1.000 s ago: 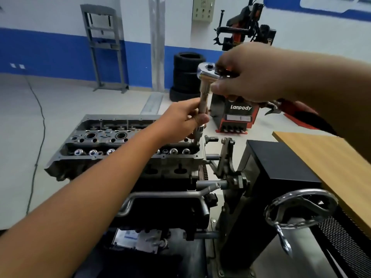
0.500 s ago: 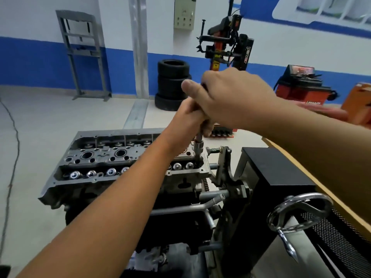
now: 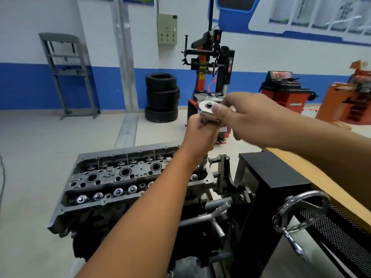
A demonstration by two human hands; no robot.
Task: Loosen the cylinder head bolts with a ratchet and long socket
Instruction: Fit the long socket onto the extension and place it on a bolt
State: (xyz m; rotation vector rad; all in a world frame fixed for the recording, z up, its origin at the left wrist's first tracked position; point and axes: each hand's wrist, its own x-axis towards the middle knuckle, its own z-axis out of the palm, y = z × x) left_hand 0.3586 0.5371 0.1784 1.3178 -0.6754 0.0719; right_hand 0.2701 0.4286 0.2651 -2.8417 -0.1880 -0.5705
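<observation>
The grey cylinder head (image 3: 120,177) sits on an engine held in a stand, valve gear facing up. A chrome ratchet head (image 3: 207,107) tops a long socket (image 3: 203,164) that stands upright at the head's right end. My left hand (image 3: 200,133) grips the socket shaft just under the ratchet head. My right hand (image 3: 247,117) holds the ratchet handle, which points right and is mostly hidden in the fist. The bolt under the socket is hidden.
A black engine stand box (image 3: 271,177) with a chrome handwheel (image 3: 301,211) stands at the right, next to a wooden bench top (image 3: 331,187). Stacked tyres (image 3: 162,97), a tyre changer (image 3: 212,63) and red machines (image 3: 285,89) stand on the far floor.
My right hand has swung the ratchet handle from over the socket out to the right. The ratchet head is uncovered again. My left hand keeps its hold on the socket.
</observation>
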